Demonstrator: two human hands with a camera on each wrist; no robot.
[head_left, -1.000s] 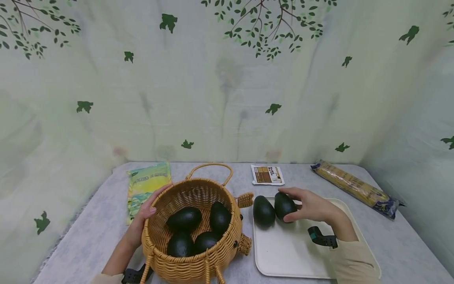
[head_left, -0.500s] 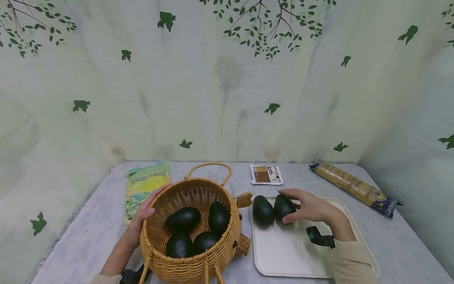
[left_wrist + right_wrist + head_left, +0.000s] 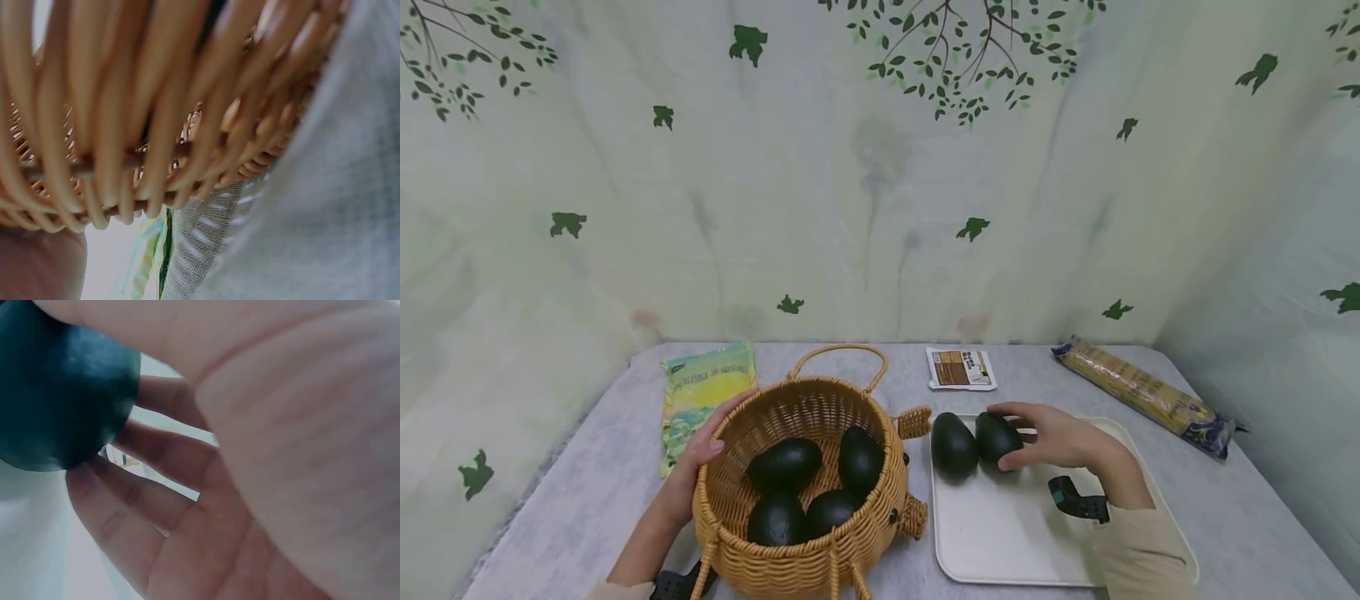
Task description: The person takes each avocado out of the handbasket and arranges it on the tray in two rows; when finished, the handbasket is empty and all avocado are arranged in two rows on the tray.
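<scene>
A wicker basket [image 3: 775, 565] with an arched handle stands at front centre, its mouth facing up toward me. Inside lie several dark green avocados [image 3: 786, 464]. My left hand [image 3: 700, 450] rests along the basket's left outer side, fingers straight and thumb tip at the rim. Close-up weave [image 3: 137, 112] fills much of the left wrist view. To the right, my right hand [image 3: 1060, 435] grips a dark avocado [image 3: 996, 440] at the tray's far left corner, thumb in front and fingers behind. That avocado [image 3: 62, 394] meets the fingertips in the right wrist view. Another avocado [image 3: 954, 448] sits against its left side.
The white tray [image 3: 1000, 542] lies right of the basket. Behind stand a yellow-green packet [image 3: 711, 379], a small white-and-brown packet [image 3: 961, 369] and, at back right, a long golden packet [image 3: 1142, 396]. A wicker knob [image 3: 913, 517] juts from the basket toward the tray.
The whole head view has drifted slightly, so things sit a little further left in it. Both hands keep their places on the basket and the avocado.
</scene>
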